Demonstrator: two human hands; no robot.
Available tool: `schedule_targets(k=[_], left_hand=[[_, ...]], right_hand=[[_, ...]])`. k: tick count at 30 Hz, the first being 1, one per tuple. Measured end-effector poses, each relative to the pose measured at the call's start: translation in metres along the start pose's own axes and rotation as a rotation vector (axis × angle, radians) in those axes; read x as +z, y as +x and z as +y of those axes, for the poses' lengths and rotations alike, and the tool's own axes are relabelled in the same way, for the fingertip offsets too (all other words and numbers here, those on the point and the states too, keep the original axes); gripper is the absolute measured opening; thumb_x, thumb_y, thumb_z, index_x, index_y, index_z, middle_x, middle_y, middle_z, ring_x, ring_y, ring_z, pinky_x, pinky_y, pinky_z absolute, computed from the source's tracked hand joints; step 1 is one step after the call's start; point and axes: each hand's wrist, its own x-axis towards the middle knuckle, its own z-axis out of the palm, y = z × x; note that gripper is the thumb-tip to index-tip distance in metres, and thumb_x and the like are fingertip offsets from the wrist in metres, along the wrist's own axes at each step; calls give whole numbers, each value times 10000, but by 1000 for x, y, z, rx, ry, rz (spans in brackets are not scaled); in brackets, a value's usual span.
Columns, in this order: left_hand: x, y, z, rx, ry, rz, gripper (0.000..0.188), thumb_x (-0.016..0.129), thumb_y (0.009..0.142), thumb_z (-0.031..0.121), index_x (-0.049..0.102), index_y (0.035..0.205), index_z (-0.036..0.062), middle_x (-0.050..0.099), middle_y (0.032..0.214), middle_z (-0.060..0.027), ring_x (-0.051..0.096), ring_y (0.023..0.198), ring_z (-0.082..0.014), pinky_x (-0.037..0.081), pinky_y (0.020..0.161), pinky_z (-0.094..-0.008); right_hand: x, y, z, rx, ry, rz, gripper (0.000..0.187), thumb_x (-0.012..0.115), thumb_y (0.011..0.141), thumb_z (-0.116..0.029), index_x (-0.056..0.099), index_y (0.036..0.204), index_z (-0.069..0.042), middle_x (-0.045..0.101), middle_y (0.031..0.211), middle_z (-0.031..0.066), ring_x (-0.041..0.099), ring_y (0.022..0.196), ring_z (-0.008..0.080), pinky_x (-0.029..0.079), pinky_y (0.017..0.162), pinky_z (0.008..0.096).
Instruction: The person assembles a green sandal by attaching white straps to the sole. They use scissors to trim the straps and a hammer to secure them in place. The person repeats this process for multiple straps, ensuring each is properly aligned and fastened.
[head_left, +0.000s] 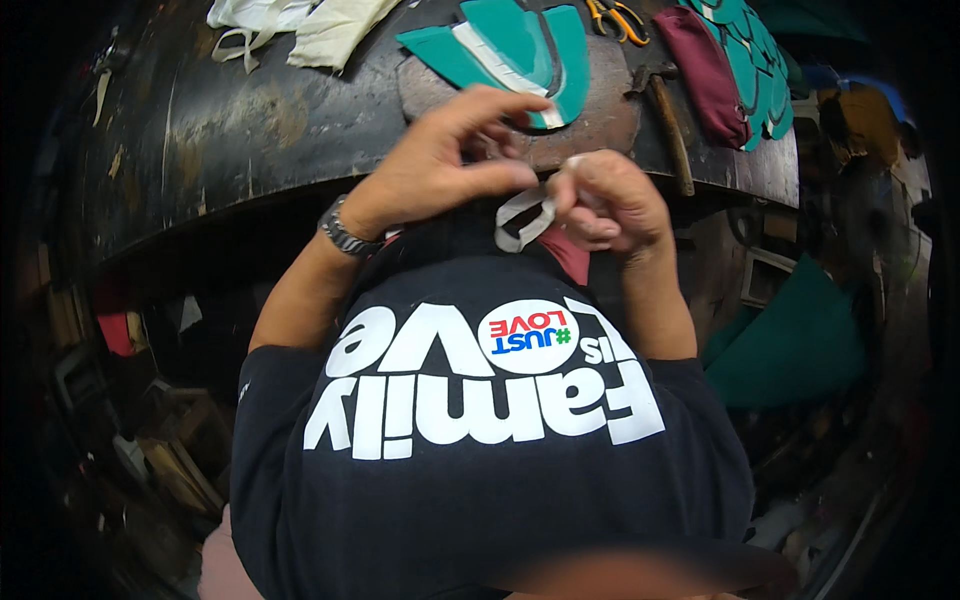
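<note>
My right hand (612, 200) is closed, its fingers pinching a narrow white strip (507, 228) that hangs in a loop beside it, off the table's near edge. My left hand (440, 150), with a metal watch on the wrist, hovers to the left of it. Its thumb and fingers are apart, and I see nothing between them. Just beyond the hands lies a curved green cut piece (573, 60) with a white strip along it and a dark curved line. Part of its near edge is behind my left fingertips. Under it is a worn brown board (600, 125).
A hammer (670, 130) lies right of the board, with orange-handled pliers (617, 20) farther back. A maroon bundle (703, 80) and stacked green pieces (755, 70) sit at the right. Off-white cloth (340, 30) lies at the back left of the dark table (240, 120).
</note>
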Motion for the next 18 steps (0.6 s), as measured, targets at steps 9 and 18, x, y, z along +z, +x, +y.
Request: schedule_targets(k=[9, 18], left_hand=[[7, -14, -10, -116, -321, -58, 316, 740, 917, 107, 691, 1224, 46, 670, 1145, -52, 633, 986, -112, 525, 848, -252], [7, -20, -11, -130, -24, 105, 172, 742, 931, 162, 707, 1005, 11, 707, 888, -19, 654, 816, -81, 530, 737, -233]], right_hand=[[4, 28, 31, 163, 289, -180, 577, 462, 1077, -422, 663, 856, 72, 553, 576, 77, 364, 342, 40, 258, 293, 181], [11, 23, 29, 68, 21, 96, 644, 485, 1033, -548, 657, 1042, 72, 642, 699, 110, 528, 454, 98, 442, 411, 235]])
